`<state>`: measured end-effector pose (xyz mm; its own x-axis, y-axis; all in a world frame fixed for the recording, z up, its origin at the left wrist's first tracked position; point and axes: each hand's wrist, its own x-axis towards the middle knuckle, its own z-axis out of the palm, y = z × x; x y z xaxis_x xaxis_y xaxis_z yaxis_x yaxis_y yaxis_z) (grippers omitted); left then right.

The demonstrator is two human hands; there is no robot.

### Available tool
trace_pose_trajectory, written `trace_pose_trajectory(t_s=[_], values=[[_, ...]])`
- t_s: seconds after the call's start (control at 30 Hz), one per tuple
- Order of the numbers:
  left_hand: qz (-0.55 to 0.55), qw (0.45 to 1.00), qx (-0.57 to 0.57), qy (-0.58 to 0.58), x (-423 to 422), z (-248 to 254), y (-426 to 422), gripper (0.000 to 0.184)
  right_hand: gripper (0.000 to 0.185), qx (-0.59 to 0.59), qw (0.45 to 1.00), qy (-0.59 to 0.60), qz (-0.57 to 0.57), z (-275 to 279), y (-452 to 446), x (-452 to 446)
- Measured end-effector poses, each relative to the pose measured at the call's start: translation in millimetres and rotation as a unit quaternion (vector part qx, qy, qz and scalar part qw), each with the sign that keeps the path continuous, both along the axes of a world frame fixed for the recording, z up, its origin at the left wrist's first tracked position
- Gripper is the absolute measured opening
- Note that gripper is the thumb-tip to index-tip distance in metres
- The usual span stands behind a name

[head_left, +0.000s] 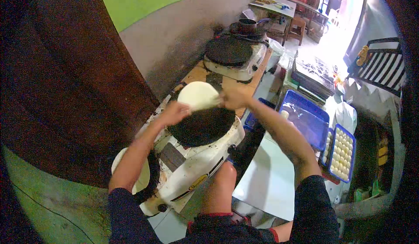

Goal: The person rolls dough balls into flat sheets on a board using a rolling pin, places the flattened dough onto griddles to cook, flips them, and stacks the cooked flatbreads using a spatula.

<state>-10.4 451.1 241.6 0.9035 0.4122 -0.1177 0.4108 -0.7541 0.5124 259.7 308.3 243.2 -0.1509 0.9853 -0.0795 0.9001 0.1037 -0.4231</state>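
Observation:
A thin, round, pale sheet of dough (197, 95) is held up over the near round black griddle (200, 126). Its lower left edge is pinched by my left hand (176, 112). At its right edge is my right hand (233, 97), blurred, with the fingers closed on the sheet. The griddle sits on a white, stained stove (205, 156). Another pale round sheet (142, 184) lies on a dark surface at the lower left, partly hidden behind my left forearm.
Farther back is a second stove with a black griddle (228, 49), and a pot (247, 25) behind it. On the right are a blue tray (304, 121) and a blue-rimmed tray of several dough balls (342, 153). A white surface (268, 174) lies below my right arm.

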Motion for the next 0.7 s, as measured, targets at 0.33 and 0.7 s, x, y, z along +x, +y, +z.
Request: trace_pose_trajectory(t_s=[0.33, 0.7], values=[[0.003, 0.985, 0.157, -0.075, 16.8, -109.7, -25.6, 0.053, 0.048, 0.219, 0.973, 0.076, -0.01, -132.3, 13.7, -58.3], [0.135, 0.985, 0.109, 0.015, 52.4, -126.0, -21.4, 0.067, 0.067, 0.146, 0.971, -0.184, -0.05, -127.0, 15.0, -48.9]])
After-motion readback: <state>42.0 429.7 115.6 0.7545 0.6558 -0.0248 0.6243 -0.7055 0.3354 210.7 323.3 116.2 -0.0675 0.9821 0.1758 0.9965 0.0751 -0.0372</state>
